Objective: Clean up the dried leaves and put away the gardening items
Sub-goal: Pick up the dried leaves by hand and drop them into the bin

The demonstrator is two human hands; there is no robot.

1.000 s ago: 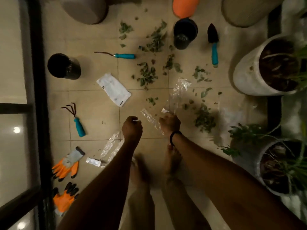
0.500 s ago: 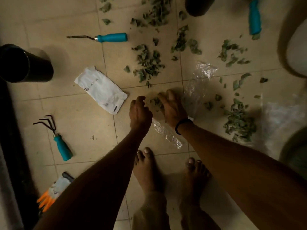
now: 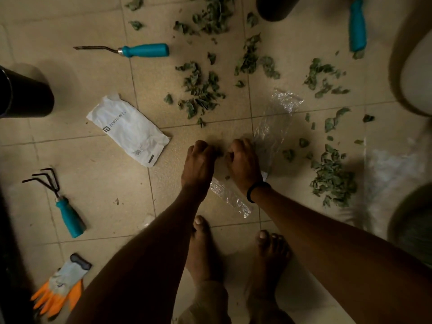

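Dried green leaves lie scattered over the tiled floor, with one cluster [image 3: 201, 90] ahead of my hands and a thicker pile [image 3: 332, 178] to the right. My left hand [image 3: 198, 160] and my right hand [image 3: 243, 160] are down on the floor close together, fingers curled inward around a small clump of leaves between them. A crumpled clear plastic bag [image 3: 275, 118] runs under my right hand. A teal-handled weeder [image 3: 145, 50], a hand rake [image 3: 67, 213], a trowel handle [image 3: 356, 29] and an orange-and-grey glove [image 3: 60, 286] lie around.
A white printed packet [image 3: 131, 129] lies left of my hands. One black pot [image 3: 23, 94] stands at the left edge and another [image 3: 275, 5] at the top. Large planters [image 3: 416, 71] crowd the right side. My bare feet stand just behind my hands.
I have bent lower, so the view moved closer to the floor. Both hands went from lying flat beside the small leaf clump to curling their fingers around it.
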